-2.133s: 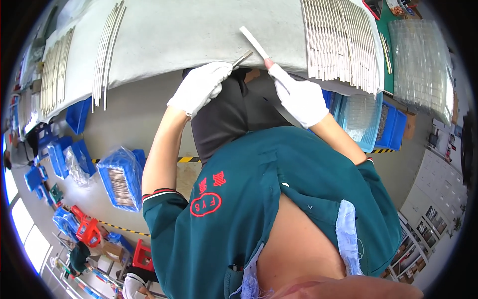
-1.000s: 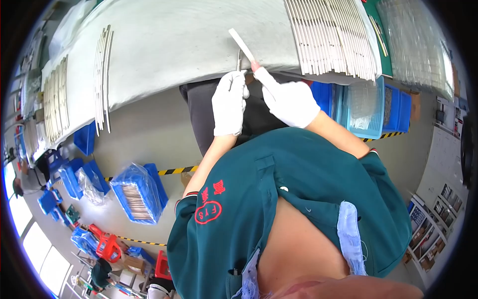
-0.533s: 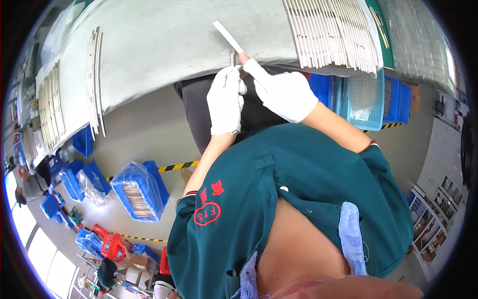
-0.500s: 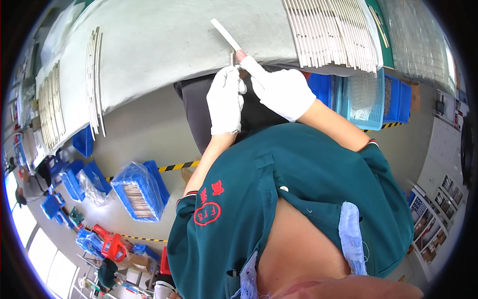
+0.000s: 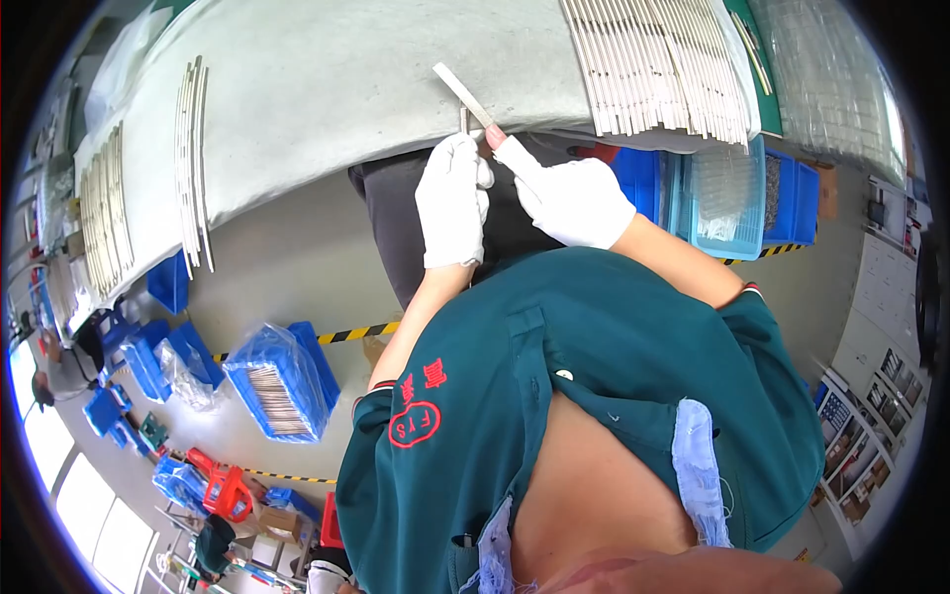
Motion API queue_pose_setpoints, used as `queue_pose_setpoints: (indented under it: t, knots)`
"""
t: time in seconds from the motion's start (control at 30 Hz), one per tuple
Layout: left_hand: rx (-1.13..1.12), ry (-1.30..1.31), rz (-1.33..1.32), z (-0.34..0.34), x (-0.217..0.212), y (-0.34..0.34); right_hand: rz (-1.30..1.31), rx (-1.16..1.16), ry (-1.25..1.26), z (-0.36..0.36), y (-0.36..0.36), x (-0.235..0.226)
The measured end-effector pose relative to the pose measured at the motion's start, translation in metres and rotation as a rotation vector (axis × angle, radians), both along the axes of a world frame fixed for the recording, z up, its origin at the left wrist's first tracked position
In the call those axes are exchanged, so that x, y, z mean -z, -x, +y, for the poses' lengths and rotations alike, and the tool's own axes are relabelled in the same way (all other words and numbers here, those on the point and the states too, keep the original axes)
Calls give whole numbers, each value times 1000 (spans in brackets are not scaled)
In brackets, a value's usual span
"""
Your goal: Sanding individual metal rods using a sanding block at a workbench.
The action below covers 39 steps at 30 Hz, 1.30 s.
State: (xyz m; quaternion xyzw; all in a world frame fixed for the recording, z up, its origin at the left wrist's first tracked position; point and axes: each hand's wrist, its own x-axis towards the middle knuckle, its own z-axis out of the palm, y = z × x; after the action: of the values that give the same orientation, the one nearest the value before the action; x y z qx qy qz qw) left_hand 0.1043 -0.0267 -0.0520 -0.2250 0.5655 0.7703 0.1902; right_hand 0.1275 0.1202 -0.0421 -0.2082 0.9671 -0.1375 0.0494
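In a white glove, my left hand (image 5: 451, 203) is closed round a thin metal rod (image 5: 464, 119); only its short upper end sticks out above the fingers. My right hand (image 5: 576, 203), also gloved but with a bare fingertip showing, grips a flat, pale narrow strip (image 5: 461, 92). The strip slants up and left over the table edge and crosses close to the rod's end. Whether the two touch, I cannot tell. My fingers hide the lower parts of both pieces.
The grey-covered table (image 5: 376, 79) bears a dense row of metal rods (image 5: 653, 69) at right and a few rods (image 5: 191, 158) at left, with another row (image 5: 106, 208) farther left. Blue bins (image 5: 792, 198) stand below right. A plastic-wrapped blue crate (image 5: 277, 381) sits on the floor.
The pale strip has drawn back down and right, with my right hand shifting slightly the same way. My left hand stays nearly in place, holding the rod.
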Motion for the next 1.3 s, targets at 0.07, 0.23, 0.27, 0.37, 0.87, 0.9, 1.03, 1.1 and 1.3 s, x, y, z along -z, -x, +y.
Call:
queue_pose_setpoints:
  t: [0.07,0.23,0.27,0.37,0.87,0.9,1.03,1.1,1.3]
  knots:
    - [11,-20,23,-1,0,-2,21,23,3,-2,3,-1]
    - [19,-31,39,0,3,-3,87,125,110,-6,20,7]
    - [9,-34,24,0,2,-4,56,124,112,-5,17,5]
    - [6,-41,3,-1,4,-2,51,93,85,-3,6,-1]
    - [14,-73,38,0,4,-2,203,83,26,-14,10,8]
    - [16,-70,45,1,3,-4,201,86,25,-16,9,9]
    - [13,-90,20,-1,4,-4,88,72,-9,-14,0,11]
    - [15,-100,31,-2,5,-3,8,57,61,-12,0,10]
    - [53,-78,34,-4,3,0,-25,169,75,-16,18,3]
